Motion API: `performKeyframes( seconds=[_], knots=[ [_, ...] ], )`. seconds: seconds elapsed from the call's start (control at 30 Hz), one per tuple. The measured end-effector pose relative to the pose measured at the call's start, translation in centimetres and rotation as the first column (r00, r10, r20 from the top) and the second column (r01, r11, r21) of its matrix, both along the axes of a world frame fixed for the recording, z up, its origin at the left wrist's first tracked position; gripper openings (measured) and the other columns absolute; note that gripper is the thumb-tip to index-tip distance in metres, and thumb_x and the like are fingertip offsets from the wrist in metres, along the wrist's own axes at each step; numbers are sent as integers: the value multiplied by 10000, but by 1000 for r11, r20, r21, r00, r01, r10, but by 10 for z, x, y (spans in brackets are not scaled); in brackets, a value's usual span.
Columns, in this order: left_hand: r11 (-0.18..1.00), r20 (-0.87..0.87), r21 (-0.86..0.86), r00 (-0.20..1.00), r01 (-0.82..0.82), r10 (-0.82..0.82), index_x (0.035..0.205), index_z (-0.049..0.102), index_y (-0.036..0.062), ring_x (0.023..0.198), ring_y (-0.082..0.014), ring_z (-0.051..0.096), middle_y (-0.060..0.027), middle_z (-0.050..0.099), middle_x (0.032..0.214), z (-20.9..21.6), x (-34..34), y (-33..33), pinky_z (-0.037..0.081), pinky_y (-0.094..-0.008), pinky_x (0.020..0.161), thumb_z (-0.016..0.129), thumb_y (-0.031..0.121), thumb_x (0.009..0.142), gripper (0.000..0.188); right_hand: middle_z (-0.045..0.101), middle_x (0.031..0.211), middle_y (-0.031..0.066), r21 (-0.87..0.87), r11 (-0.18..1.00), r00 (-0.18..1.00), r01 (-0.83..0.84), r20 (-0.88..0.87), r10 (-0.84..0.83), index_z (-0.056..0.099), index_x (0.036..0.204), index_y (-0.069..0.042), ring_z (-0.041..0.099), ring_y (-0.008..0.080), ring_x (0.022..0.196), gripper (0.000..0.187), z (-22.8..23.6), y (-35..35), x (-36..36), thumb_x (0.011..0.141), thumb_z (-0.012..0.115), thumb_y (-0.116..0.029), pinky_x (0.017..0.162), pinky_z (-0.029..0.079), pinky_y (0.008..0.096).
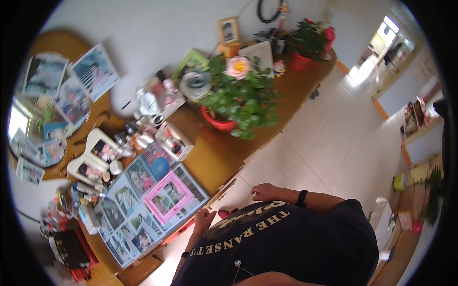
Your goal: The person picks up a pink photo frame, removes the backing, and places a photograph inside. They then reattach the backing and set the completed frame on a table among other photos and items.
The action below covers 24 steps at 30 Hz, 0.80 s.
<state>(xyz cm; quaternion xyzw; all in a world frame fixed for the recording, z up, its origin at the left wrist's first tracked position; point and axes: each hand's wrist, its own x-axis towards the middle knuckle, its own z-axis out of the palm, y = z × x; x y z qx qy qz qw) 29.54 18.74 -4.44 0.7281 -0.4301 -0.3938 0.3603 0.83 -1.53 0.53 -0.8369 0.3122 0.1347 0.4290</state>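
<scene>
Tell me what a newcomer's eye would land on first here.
The pink picture frame stands out, lying on a big photo collage board at the near end of the wooden dresser. Further along, a leafy plant in a red pot carries a large pink rose. Near the dresser's edge, the left hand rests close to the collage, while the right hand hovers over the tiled floor.
</scene>
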Motion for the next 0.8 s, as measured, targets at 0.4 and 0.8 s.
performKeyframes(
  seconds=[0.4,0.8],
  knots=[
    [933,88,113,932,342,-352,562,466,52,490,-121,398,-29,438,509,12,-127,-55,316,-318,450,763,268,731,405,686,912,130,31,959,957,283,50,-284,617,1080,-58,653,300,873,414,-38,25,-192,824,620,-384,772,511,389],
    [814,249,187,774,551,-581,632,552,28,510,-223,523,-123,546,557,18,-271,-116,412,-370,501,714,380,729,399,684,895,127,-1,808,804,589,98,-586,649,1029,-83,659,302,853,361,-83,57,-375,812,664,-370,761,522,386]
  ],
)
